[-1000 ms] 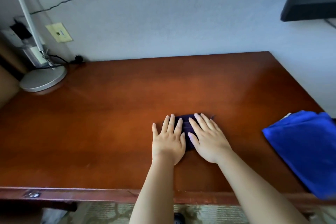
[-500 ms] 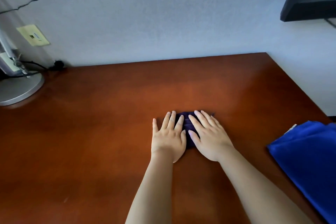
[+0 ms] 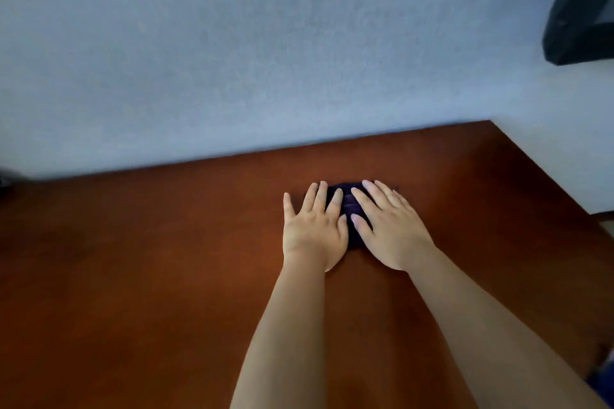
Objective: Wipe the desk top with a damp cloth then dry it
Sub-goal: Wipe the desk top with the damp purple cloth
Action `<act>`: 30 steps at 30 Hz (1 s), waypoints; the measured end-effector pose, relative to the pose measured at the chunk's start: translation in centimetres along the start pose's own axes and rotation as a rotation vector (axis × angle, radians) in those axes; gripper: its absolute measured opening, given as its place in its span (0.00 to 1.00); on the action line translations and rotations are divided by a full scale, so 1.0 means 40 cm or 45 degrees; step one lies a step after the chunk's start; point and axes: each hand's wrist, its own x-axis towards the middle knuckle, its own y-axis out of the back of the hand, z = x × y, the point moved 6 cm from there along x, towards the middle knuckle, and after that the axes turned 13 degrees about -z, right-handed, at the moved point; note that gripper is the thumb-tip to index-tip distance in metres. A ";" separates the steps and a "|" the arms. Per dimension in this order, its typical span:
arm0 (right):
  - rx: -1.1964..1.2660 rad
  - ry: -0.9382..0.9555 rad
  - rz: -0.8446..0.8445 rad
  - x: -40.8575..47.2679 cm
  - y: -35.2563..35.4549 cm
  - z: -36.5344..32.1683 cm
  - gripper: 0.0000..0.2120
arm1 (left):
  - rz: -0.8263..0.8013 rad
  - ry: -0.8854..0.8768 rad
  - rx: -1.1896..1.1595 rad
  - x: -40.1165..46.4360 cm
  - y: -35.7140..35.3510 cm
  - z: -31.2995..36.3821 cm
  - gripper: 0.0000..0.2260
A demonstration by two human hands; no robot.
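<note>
Bare forearms reaching forward from the near edge across the reddish-brown wooden desk top (image 3: 133,276). Left hand (image 3: 314,231) flat, palm down, fingers spread and extended, not curled around anything. Right hand (image 3: 390,229) flat likewise, fingers extended, angled slightly inward toward the left. Dark navy cloth (image 3: 349,206) pressed beneath both palms, visible only in the gap between the two hands and just past the fingertips; bulk hidden under the hands. Cloth located right of centre on the desk, toward the far edge but apart from it. Sliver of bright blue cloth (image 3: 606,375) at the near right border. Beyond the desk, pale textured wall (image 3: 265,43). Dark wall-mounted screen (image 3: 584,10), partly cut off, at upper right.
</note>
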 end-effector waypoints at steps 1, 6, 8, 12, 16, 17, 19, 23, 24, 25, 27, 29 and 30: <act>0.009 -0.010 -0.003 0.023 0.008 0.011 0.26 | 0.006 -0.008 0.003 0.027 0.011 -0.001 0.24; 0.054 -0.085 0.015 0.094 0.031 0.074 0.26 | 0.021 -0.060 0.010 0.139 0.051 0.020 0.24; 0.065 -0.104 0.011 0.101 0.032 0.088 0.26 | 0.022 -0.075 0.016 0.159 0.057 0.028 0.24; 0.103 -0.114 0.004 0.091 0.026 0.093 0.26 | 0.005 -0.052 0.038 0.157 0.057 0.036 0.24; 0.115 -0.109 -0.012 0.048 0.018 0.105 0.27 | -0.025 -0.030 0.058 0.121 0.046 0.067 0.24; 0.114 -0.101 -0.019 0.027 0.014 0.111 0.27 | -0.025 -0.022 0.057 0.104 0.039 0.080 0.24; 0.103 -0.075 -0.024 -0.019 0.006 0.123 0.27 | -0.026 -0.001 0.050 0.065 0.022 0.113 0.24; 0.081 -0.032 -0.035 -0.129 -0.018 0.158 0.27 | -0.039 0.048 0.028 -0.029 -0.016 0.197 0.24; 0.083 -0.027 -0.056 -0.160 -0.025 0.171 0.27 | -0.049 0.055 0.025 -0.054 -0.027 0.224 0.24; 0.093 -0.023 -0.087 -0.187 -0.032 0.183 0.27 | -0.059 0.066 0.020 -0.077 -0.038 0.249 0.24; 0.119 -0.020 -0.161 -0.245 -0.044 0.208 0.27 | -0.076 0.086 0.021 -0.122 -0.061 0.299 0.24; 0.138 -0.020 -0.223 -0.308 -0.052 0.240 0.27 | -0.086 0.087 0.033 -0.165 -0.076 0.358 0.24; 0.144 -0.024 -0.249 -0.335 -0.057 0.258 0.27 | -0.089 0.085 0.035 -0.182 -0.082 0.387 0.24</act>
